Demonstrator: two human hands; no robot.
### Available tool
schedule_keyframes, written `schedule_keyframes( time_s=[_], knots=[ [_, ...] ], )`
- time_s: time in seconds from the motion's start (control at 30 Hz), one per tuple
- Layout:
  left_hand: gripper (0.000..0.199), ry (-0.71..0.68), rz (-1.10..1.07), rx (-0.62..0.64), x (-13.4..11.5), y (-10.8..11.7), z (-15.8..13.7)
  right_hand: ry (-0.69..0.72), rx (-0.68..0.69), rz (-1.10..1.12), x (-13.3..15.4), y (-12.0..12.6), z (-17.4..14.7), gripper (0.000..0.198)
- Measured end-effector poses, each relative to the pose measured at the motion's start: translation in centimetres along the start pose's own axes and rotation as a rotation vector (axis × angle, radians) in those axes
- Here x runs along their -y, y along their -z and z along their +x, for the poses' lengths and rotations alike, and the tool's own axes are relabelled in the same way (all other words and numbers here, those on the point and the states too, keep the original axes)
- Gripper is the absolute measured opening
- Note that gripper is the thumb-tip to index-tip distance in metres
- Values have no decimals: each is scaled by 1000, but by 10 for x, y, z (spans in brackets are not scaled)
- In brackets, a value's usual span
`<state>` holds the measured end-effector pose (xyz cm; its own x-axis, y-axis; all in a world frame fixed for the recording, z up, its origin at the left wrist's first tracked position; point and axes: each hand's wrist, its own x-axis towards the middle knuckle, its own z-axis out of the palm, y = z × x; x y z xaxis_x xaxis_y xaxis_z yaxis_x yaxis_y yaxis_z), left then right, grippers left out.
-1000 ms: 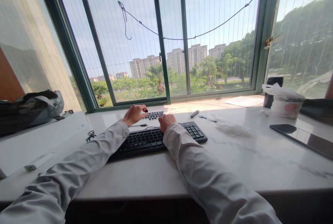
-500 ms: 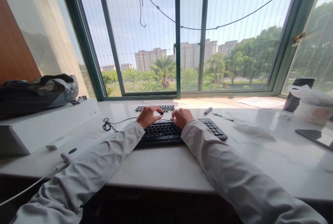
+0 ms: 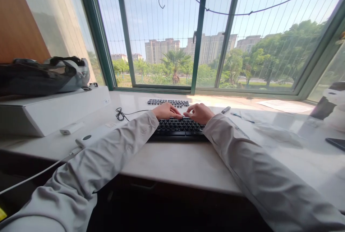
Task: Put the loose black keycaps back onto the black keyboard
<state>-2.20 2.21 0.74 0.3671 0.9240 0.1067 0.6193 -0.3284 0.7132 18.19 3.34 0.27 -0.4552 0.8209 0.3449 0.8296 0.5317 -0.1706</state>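
Observation:
A black keyboard [image 3: 179, 128] lies on the white marble-patterned counter [image 3: 185, 163], its right part covered by my right forearm. Above its back rows my left hand [image 3: 167, 111] is closed in a pinch, a small black keycap at the fingertips, now mostly hidden. My right hand [image 3: 199, 112] has thumb and finger pinched together beside it, the two hands' fingertips almost meeting. What the right pinch holds is too small to make out. Behind the hands, loose black keycaps [image 3: 168, 102] are laid out in rows.
A coiled black cable [image 3: 122, 114] lies left of the keyboard. Farther left are a white power strip [image 3: 94, 137] and a white box [image 3: 61, 110] with a dark bag [image 3: 45, 75] on it. At right lie a grey utility-knife-like tool [image 3: 225, 110] and a clear plastic bag [image 3: 279, 133].
My hands have drawn together, the left one bringing the keycap to the right hand's fingertips. The view has turned slightly left and down.

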Motion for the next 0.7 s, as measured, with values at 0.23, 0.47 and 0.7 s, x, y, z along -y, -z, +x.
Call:
schedule_keyframes(
  time_s=[0.23,0.47,0.7],
  knots=[
    [39,39,-33,193,-5,0,-5,227,264,243,-7,17,-4,47],
    [38,100,-42,220,-3,-2,-4,240,255,273,-5,12,-4,43],
    [39,100,-37,291,-4,1,-5,277,247,227,-2,13,-6,41]
  ],
)
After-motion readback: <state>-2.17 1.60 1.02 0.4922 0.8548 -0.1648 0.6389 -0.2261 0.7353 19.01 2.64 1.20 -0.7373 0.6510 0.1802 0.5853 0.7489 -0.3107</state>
